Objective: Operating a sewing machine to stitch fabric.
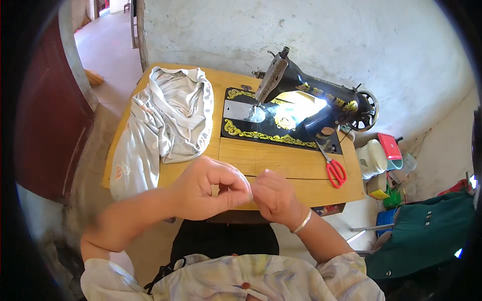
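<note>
My left hand (pixel 217 188) and my right hand (pixel 275 196) meet over the front of the wooden table (pixel 238 158), both with curled, pinched fingers. Whatever they hold between their fingertips is too small to make out. Behind them stands a black sewing machine (pixel 321 100) with gold decoration. Red-handled scissors (pixel 336 173) lie to the right of my hands, their blades by the machine's base. A bunched pale grey garment (pixel 181 115) with a faint print covers the table's left part and drapes toward its front edge, partly behind my left arm.
A pale wall (pixel 376 40) backs the table. A maroon door (pixel 52 125) and a doorway (pixel 108 55) are at the left. A white bucket (pixel 370 159), red container (pixel 389 144) and other small items sit at the right, with a dark green cloth (pixel 422 233) in front.
</note>
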Motion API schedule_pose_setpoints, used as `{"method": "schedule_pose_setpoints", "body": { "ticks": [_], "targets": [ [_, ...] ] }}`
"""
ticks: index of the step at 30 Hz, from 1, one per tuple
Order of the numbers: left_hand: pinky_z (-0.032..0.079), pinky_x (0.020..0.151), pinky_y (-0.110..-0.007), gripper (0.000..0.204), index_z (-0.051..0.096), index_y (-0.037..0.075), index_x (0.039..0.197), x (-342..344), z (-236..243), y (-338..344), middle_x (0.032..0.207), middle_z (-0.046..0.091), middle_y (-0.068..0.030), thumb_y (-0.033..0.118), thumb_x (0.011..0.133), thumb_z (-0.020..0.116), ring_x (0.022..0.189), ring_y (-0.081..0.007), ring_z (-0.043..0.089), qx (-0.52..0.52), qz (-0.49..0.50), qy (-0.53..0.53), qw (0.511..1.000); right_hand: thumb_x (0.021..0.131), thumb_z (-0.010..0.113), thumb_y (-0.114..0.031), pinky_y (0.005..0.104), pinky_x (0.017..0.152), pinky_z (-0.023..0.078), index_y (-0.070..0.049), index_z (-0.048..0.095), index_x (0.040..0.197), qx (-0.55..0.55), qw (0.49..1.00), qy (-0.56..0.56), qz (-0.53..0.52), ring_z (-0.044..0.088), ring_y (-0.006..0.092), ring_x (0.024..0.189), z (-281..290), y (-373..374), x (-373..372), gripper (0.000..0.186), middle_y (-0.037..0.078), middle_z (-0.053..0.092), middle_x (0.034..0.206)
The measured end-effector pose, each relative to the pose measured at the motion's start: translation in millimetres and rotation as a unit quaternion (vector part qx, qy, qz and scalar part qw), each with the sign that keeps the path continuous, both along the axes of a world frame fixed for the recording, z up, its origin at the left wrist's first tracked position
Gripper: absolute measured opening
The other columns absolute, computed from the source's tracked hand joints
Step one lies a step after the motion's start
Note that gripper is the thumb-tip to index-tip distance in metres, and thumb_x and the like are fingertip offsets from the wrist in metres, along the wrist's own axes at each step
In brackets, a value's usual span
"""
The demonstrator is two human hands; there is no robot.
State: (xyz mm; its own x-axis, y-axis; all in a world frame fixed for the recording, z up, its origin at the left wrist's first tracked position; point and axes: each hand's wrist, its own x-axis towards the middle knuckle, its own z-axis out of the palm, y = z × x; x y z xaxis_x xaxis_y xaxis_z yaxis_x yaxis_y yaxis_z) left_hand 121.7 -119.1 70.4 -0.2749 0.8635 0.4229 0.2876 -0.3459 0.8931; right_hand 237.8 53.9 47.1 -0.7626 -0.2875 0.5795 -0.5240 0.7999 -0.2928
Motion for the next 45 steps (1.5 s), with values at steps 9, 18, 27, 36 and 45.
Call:
{"method": "schedule_pose_setpoints", "body": {
  "ticks": [9,18,27,36,45],
  "targets": [
    [0.047,0.071,-0.036,0.009,0.058,0.002,0.084,-5.9,-21.4,51.6,0.087,0.060,-0.0161,0.007,0.078,0.054,0.080,-0.0264,0.059,0.168,0.049,0.343,0.923,0.075,0.056,0.001,0.0298,0.053,0.046,0.000,0.058,0.079,-0.108,0.991,-0.074,0.004,0.059,0.0212,0.061,8.3,-12.3,54.1,0.004,0.011,0.059,0.067],
    [0.044,0.059,-0.039,0.016,0.058,0.004,0.084,14.3,-31.2,44.6,0.070,0.057,-0.0124,0.019,0.079,0.055,0.067,-0.0332,0.055,-0.046,-0.019,0.212,0.976,0.088,0.047,-0.009,0.0291,0.056,0.050,0.005,0.057,0.087,-0.682,0.712,-0.140,-0.094,0.057,0.0186,0.058,-6.1,11.5,55.1,0.017,0.013,0.059,0.070],
    [0.035,0.045,-0.022,0.008,0.062,0.000,0.075,-10.4,-25.7,28.7,0.056,0.052,0.0010,0.008,0.077,0.062,0.050,-0.0032,0.041,-0.193,0.137,-0.028,0.971,0.088,0.051,-0.012,0.0260,0.056,0.049,0.004,0.058,0.088,-0.685,0.706,-0.153,-0.097,0.056,0.0140,0.058,-13.3,46.9,42.1,0.018,0.008,0.059,0.070],
    [0.033,0.046,-0.017,0.009,0.062,0.001,0.076,-24.8,-16.5,24.0,0.060,0.054,0.0037,0.009,0.081,0.060,0.051,-0.0016,0.043,-0.209,0.151,-0.104,0.961,0.079,0.058,-0.007,0.0325,0.060,0.047,0.002,0.059,0.088,-0.162,0.935,-0.027,-0.316,0.058,0.0250,0.064,-4.8,75.4,49.8,0.012,0.014,0.060,0.074],
    [0.032,0.044,-0.017,0.011,0.063,0.002,0.081,-25.9,-24.4,35.1,0.058,0.051,0.0030,0.013,0.082,0.060,0.048,-0.0032,0.041,-0.212,0.143,-0.247,0.935,0.070,0.055,0.001,0.0429,0.080,0.041,0.000,0.050,0.107,0.076,0.863,-0.152,-0.476,0.049,0.0351,0.094,-28.8,167.8,113.4,0.037,0.020,0.053,0.101]
  ]
}}
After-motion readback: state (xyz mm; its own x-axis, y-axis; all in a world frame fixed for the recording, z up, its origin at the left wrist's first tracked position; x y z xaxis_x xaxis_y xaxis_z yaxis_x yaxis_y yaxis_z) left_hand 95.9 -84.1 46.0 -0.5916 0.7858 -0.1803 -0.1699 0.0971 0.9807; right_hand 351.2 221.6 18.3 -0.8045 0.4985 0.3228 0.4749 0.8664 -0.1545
